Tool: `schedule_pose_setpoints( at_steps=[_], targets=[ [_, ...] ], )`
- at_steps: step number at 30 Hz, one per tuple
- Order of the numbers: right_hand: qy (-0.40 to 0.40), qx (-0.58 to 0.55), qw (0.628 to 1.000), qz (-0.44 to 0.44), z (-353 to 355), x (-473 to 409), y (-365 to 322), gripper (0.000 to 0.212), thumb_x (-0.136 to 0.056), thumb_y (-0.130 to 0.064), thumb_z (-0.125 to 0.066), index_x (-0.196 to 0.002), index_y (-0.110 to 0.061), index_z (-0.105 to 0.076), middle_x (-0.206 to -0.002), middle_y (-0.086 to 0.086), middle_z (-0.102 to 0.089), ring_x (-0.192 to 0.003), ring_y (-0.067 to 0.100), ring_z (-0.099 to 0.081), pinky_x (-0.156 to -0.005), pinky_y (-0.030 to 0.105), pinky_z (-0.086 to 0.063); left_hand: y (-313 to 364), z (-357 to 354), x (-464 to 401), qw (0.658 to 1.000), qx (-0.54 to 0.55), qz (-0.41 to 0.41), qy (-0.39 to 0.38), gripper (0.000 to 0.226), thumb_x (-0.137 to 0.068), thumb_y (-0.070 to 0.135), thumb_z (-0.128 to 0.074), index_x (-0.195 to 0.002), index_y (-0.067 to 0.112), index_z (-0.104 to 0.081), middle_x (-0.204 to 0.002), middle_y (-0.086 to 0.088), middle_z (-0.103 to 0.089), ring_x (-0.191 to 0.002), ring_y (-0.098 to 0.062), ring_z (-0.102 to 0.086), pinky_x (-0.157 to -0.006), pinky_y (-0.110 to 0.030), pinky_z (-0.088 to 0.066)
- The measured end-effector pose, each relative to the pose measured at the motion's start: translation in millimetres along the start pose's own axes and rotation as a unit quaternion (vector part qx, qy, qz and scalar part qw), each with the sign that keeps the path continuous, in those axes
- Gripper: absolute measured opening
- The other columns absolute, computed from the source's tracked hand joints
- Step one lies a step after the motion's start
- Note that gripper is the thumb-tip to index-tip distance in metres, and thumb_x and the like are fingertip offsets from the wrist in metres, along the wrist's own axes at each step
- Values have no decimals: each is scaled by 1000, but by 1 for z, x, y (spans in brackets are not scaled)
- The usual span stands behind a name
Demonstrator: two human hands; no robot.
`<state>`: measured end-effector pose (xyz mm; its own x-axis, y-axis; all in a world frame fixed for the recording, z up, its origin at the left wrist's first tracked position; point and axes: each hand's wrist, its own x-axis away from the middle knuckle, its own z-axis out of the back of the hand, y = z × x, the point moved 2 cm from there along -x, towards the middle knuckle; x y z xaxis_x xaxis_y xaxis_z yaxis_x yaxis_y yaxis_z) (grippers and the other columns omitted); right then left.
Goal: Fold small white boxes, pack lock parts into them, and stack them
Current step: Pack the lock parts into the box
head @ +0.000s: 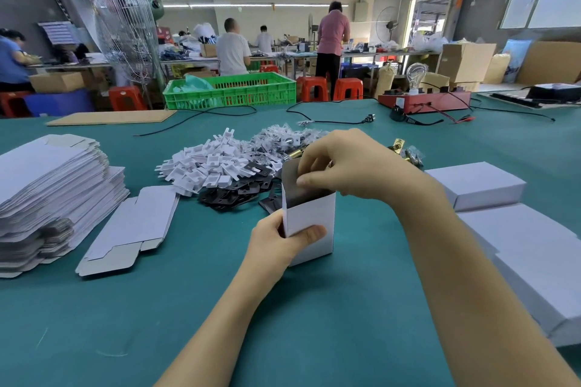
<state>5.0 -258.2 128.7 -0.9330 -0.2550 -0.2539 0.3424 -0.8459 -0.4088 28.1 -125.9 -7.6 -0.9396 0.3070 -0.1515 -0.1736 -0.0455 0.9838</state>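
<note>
The left hand (283,237) gripped the upright white box (309,223) to steady it, seemingly so the right hand (342,163), fingers curled at its open top, could load a part.

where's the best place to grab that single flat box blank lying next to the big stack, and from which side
Take the flat box blank by its near right long edge, coming from the right where the green table is bare. It lies flat, so slide fingertips under that edge, thumb on top. The big stack crowds its left side, and the loose end flaps would likely bend.
</note>
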Motion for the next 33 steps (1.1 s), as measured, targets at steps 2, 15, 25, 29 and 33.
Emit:
schedule_pose_setpoints(
  at_steps=[2,15,25,29,33],
  targets=[
    [27,-10,1000,-8,6,2,4,9,-87,-25,-68,-85,-17,-72,-70,-9,-63,-51,-7,-54,-44,7,-40,1,0,0,1000,3,-2,-3,39,-65,37,-79,-102,28,-72,-98,9,-75,-98,-14,-68,-88,-36,-54],
    [119,-51,980,-152,19,13,64,8,-88,-18,-63,-82,-19,-68,-75,6,-73,-61,14,-67,-64,35,-59,-5,7,-3,994,91,26,54,26,-75,13,-83,-98,19,-73,-94,1,-77,-86,-17,-73,-66,-23,-57],
    [74,-69,977,-189,-14,1,89,13,-92,-17,-55,-86,-16,-66,-81,4,-70,-65,11,-69,-59,24,-53,-8,27,-11,913,338,41,226,18,-82,10,-74,-96,14,-64,-79,11,-76,-71,-4,-71,-65,-23,-59],
    [62,-71,975,-202,-23,-2,94,15,-93,-17,-53,-88,-12,-66,-81,5,-70,-64,12,-68,-58,26,-54,-10,25,-13,919,317,39,232,16,-82,9,-75,-93,14,-65,-77,11,-76,-70,-4,-71,-68,-24,-56],
    [62,-68,973,-214,-29,-4,100,17,-94,-19,-54,-87,-11,-67,-80,4,-70,-66,13,-69,-54,21,-49,-12,22,-12,950,222,26,220,17,-79,12,-79,-89,17,-68,-75,13,-75,-69,-4,-70,-59,-19,-53]
  ],
)
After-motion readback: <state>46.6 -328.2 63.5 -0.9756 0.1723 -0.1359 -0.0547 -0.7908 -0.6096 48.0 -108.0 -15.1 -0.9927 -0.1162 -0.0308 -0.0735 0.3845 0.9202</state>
